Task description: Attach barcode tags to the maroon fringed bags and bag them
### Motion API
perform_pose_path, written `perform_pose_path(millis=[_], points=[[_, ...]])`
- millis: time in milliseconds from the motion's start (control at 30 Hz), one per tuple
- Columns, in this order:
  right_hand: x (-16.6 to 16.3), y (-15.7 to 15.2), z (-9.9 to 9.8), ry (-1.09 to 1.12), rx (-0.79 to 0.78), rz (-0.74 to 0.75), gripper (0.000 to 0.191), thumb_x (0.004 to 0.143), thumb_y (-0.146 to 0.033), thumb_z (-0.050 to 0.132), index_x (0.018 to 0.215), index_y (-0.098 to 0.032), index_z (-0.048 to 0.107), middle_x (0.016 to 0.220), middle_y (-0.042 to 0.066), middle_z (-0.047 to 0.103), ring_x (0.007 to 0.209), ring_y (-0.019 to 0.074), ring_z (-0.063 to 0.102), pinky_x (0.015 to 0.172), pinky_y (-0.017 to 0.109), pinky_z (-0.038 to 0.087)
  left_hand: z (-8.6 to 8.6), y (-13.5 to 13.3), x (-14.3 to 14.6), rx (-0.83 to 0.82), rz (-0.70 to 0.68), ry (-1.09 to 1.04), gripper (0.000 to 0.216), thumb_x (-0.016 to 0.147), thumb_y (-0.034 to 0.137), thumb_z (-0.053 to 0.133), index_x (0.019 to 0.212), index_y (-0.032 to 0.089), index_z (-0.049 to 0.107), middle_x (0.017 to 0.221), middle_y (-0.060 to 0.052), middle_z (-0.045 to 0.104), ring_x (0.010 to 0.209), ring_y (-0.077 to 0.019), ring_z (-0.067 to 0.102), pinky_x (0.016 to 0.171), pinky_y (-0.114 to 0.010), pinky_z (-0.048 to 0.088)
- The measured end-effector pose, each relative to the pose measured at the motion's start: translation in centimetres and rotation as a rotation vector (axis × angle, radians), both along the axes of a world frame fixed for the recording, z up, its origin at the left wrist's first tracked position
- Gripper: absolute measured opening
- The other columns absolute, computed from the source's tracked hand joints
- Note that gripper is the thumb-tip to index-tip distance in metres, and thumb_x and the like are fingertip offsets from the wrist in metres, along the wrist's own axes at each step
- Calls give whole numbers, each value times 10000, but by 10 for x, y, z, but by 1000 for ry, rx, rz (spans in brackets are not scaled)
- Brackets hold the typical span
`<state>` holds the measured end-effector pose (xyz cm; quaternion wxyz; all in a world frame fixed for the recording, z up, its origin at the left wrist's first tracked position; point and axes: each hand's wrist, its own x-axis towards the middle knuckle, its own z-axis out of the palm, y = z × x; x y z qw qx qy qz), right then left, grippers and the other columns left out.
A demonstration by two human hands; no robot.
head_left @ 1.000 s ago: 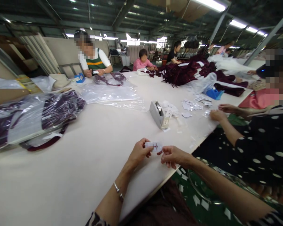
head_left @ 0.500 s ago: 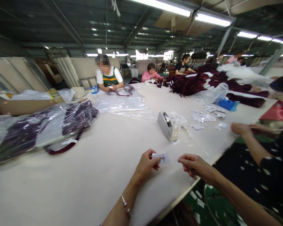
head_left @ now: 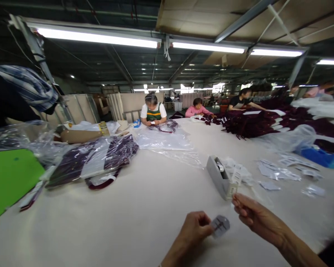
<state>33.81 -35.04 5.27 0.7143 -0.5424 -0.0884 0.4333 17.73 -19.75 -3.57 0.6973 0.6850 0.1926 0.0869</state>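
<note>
My left hand (head_left: 193, 230) pinches a small clear packet (head_left: 220, 226) with a dark mark on it, low over the white table (head_left: 128, 215). My right hand (head_left: 252, 215) is off the packet, its fingers curled together right at the front of the grey tape dispenser (head_left: 221, 177). Whether it grips a strip of tape I cannot make out.
Small packets and tags (head_left: 278, 172) lie scattered right of the dispenser, near a blue box (head_left: 320, 156). Bagged dark purple garments (head_left: 94, 159) and a green sheet (head_left: 8, 178) are at left. Clear bags (head_left: 167, 142) and purple garment piles (head_left: 256, 122) lie farther back, where three people sit.
The view has tilted up and swung left. My right hand let go of the packet and moved up to the tape dispenser; my left hand kept hold of the packet.
</note>
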Motion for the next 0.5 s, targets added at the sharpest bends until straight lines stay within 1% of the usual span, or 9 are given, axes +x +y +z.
perform_pose_path(millis=[100,233,367,433,500], points=[[2,23,-1,-59,-4,-39,369,563,-410,903,791,-221,683,779,21,591,531,67,433,369,160,353,-3,-2,1,68,19,27,129,582,238,685,659,165,613,602,43,513,579,-106,407,546,-254,276],[2,45,-8,-146,-31,-71,478,538,-434,911,891,-187,703,743,17,614,522,76,472,392,172,391,1,1,-2,120,36,96,141,582,226,694,699,161,650,613,53,507,587,-100,403,536,-239,270],[3,57,-10,-184,-57,-150,616,427,-447,929,917,-143,712,670,10,632,491,79,478,387,171,398,2,3,-5,140,-3,181,265,596,311,754,812,162,715,668,50,547,636,-110,439,585,-231,349],[7,61,-15,-161,-92,-181,641,358,-428,933,896,-151,720,687,27,665,501,91,507,402,175,437,-2,2,-5,151,-23,240,322,600,379,783,853,188,730,663,55,553,642,-121,462,614,-237,391],[16,63,-25,-204,-115,-185,620,343,-409,920,881,-166,728,728,53,698,508,117,549,406,195,471,-10,0,-2,193,-20,278,328,617,441,788,859,226,736,630,58,546,629,-133,488,627,-246,420]])
